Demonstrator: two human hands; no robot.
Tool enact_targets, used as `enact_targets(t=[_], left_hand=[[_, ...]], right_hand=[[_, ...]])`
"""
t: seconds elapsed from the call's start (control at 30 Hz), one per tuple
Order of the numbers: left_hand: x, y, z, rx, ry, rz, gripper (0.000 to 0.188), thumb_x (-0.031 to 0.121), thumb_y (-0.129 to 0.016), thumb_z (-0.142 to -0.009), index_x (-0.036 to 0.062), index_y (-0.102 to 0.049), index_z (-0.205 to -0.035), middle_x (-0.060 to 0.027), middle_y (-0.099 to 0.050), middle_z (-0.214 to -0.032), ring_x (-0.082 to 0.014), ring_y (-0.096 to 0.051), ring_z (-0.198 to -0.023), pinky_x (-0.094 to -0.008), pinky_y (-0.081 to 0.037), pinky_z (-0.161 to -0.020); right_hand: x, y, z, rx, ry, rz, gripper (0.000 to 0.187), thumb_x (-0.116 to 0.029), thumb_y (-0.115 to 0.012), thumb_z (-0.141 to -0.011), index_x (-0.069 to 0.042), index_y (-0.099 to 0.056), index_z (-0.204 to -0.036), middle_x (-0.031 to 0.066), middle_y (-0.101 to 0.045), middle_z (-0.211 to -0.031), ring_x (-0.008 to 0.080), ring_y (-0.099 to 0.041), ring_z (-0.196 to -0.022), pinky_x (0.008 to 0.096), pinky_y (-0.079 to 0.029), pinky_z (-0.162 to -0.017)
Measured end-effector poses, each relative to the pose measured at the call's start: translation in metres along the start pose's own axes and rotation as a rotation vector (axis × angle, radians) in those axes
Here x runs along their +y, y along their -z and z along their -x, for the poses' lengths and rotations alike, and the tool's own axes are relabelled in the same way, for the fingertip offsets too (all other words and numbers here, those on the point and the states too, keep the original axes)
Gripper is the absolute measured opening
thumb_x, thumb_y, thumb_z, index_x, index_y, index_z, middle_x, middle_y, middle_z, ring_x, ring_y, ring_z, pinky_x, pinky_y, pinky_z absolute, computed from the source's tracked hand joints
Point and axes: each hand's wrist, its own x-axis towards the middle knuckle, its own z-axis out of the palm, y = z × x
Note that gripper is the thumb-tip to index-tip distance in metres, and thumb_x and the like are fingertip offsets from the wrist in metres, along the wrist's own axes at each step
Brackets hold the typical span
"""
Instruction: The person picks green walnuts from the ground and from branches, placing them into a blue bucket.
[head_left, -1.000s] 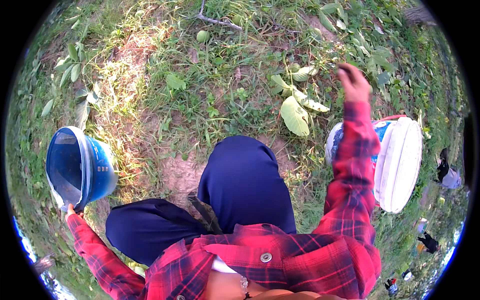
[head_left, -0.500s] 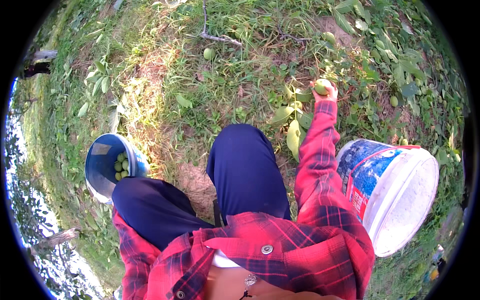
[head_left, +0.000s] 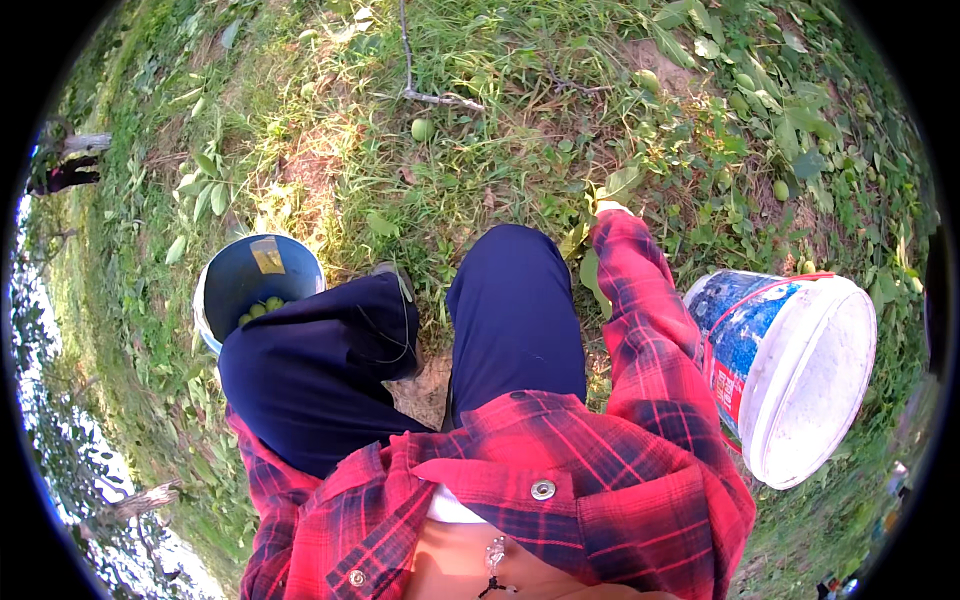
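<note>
Right hand (head_left: 610,208): mostly masked by plaid cuff (head_left: 622,228) and leaves (head_left: 622,183); grip state and contents cannot be told. Left hand: out of sight, forearm running behind bent left leg (head_left: 310,345); grip state cannot be told. Blue bucket (head_left: 228,278): beside left leg, lower part covered by knee. Green fruits (head_left: 259,309): inside blue bucket, rounded, partly cut off by knee. Single green fruit (head_left: 422,130): on grass, near twig (head_left: 445,101).

Bright sunlight dapples green, straw-flecked grass (head_left: 480,150); white sky (head_left: 190,570) glares lower left; fisheye curvature warps the edges.
</note>
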Motion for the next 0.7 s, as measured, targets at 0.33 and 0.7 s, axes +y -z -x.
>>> enact_targets(t=[0.33,0.7], left_hand=[[0.138,-0.011,0.023,-0.234,-0.436,0.031,0.025,0.006,-0.054,-0.063,0.0053,-0.046,-0.087,-0.0038,-0.051,-0.055,-0.0068,-0.033,-0.030,-0.0200,-0.021,-0.027],[0.122,-0.177,0.039,-0.105,-1.044,-0.261,0.023,0.011,-0.061,-0.052,0.0034,-0.046,-0.069,-0.0061,-0.048,-0.057,-0.0156,-0.043,-0.051,-0.0278,-0.039,-0.052]], right_hand=[[0.009,0.008,0.083,0.124,0.266,-1.620,0.064,-0.035,-0.062,-0.066,-0.008,-0.032,-0.115,0.0141,-0.047,-0.103,0.0247,-0.048,-0.093,0.0374,-0.044,-0.072],[-0.185,0.094,0.180,-0.327,1.103,-1.775,0.076,-0.063,-0.041,-0.065,-0.008,-0.028,-0.116,0.0232,-0.042,-0.104,0.0314,-0.045,-0.097,0.0438,-0.043,-0.076]])
